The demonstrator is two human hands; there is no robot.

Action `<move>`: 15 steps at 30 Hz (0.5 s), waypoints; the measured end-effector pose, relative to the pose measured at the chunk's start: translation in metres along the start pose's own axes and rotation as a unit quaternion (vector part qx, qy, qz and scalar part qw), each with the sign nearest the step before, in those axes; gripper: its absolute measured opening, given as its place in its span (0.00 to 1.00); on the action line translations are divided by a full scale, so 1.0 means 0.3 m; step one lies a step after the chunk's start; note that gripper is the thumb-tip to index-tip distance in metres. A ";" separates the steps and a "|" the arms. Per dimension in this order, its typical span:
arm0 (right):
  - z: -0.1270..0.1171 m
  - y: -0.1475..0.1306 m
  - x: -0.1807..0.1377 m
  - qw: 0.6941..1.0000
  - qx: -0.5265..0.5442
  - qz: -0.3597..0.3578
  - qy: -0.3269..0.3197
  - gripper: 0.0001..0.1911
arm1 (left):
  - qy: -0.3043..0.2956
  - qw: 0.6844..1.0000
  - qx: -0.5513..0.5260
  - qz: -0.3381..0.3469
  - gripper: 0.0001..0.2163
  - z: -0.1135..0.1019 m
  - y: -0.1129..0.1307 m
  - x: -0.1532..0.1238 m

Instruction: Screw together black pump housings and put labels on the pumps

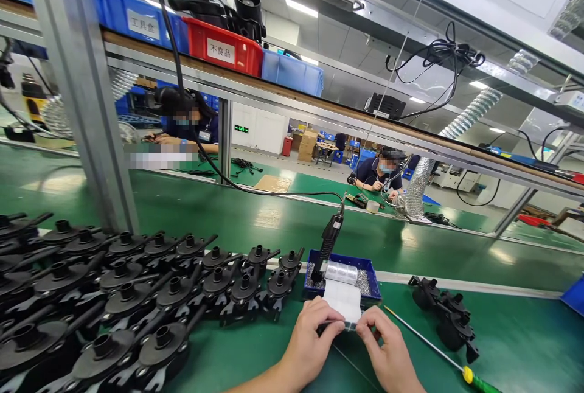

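Note:
A label roll (341,272) with a shiny, silvery surface rests on a blue bin (375,280) of small screws. Its white strip (343,302) runs down towards me. My left hand (311,337) pinches the left end of the strip's near edge between thumb and fingers. At the right end of the same edge, my right hand (384,339) is closed in a pinch too. A narrow dark band shows along that edge between the fingertips; I cannot make out what it is. A black electric screwdriver (330,238) stands tip down in the bin, its cable leading up.
Rows of black round housings with handles (166,332) fill the left of the green bench. Several black parts (449,314) lie at right, beside a long screwdriver (429,341). A metal post (91,101) and shelf with bins (223,46) stand ahead. Two people work beyond.

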State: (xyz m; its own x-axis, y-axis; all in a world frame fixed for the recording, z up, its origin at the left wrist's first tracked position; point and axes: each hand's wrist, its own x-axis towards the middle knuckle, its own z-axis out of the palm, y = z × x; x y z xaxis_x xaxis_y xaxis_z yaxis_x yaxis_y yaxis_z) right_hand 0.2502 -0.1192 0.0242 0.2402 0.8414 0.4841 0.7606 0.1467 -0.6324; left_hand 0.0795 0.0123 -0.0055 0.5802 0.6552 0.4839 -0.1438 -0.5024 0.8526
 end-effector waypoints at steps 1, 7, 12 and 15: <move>0.002 0.002 -0.001 1.000 -0.004 -0.003 0.003 0.19 | 0.003 1.000 0.001 -0.011 0.07 -0.001 0.006 0.001; 0.010 0.032 -0.006 0.999 -0.019 -0.018 0.031 0.19 | 0.000 0.999 -0.005 -0.032 0.07 -0.005 0.015 0.005; -0.011 0.034 -0.001 0.997 -0.022 -0.062 0.049 0.07 | 0.008 0.998 -0.014 -0.061 0.06 -0.004 -0.003 0.003; -0.034 0.025 0.003 0.990 -0.034 -0.123 0.060 0.09 | 0.019 0.995 -0.024 -0.093 0.09 -0.004 -0.005 0.003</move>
State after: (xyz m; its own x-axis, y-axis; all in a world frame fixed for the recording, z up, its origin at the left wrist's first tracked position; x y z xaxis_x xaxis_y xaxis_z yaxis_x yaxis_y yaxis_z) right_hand 0.2623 -0.1227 0.0261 0.1098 0.7161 0.6893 0.8425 0.3009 -0.4468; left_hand 0.0792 0.0143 -0.0061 0.5693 0.7557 0.3239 -0.0758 -0.3440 0.9359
